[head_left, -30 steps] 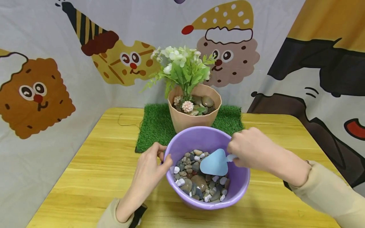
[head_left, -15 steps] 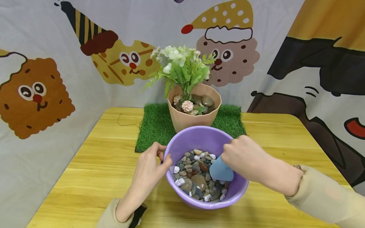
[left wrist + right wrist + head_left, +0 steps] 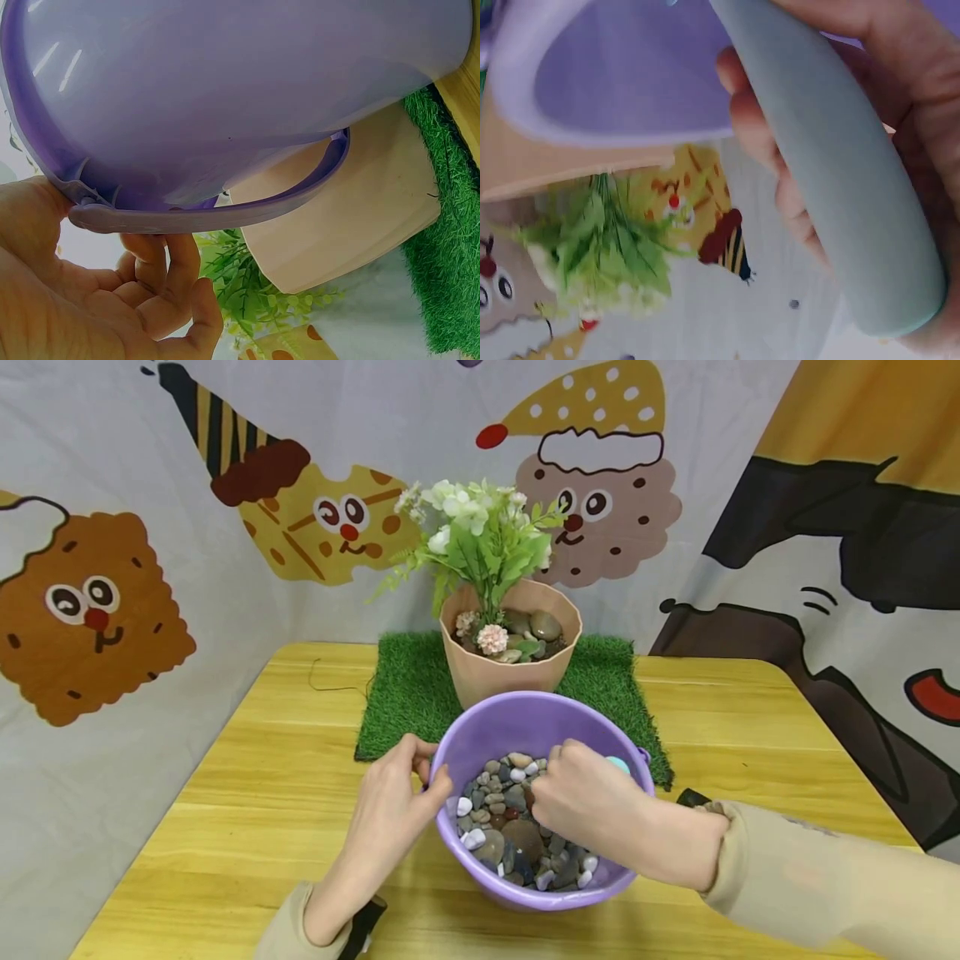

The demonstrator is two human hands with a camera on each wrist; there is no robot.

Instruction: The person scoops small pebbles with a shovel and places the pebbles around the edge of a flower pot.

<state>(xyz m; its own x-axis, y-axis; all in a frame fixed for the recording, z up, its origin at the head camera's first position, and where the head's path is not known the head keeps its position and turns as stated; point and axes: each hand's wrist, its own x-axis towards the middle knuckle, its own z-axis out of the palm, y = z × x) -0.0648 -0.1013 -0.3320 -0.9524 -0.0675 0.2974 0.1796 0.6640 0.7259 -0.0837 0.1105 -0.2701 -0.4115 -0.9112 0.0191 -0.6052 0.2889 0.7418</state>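
A purple bucket stands on the table, its bottom covered with grey, brown and white pebbles. My left hand grips the bucket's left rim, thumb over the edge. In the left wrist view, the bucket's purple carrying handle hangs along its outer wall beside my curled fingers. Inside the bucket, just over the pebbles, my right hand grips a light blue garden trowel by its handle. The handle's end points up near the right rim, and the blade is hidden behind the hand.
Behind the bucket, a peach flowerpot with white flowers and stones stands on a green artificial grass mat. The wooden table reaches back to a cloth printed with cartoon figures.
My right hand has moved left and down into the bucket and turned over, so the trowel's blade has gone from view. My left hand and the bucket have stayed in place.
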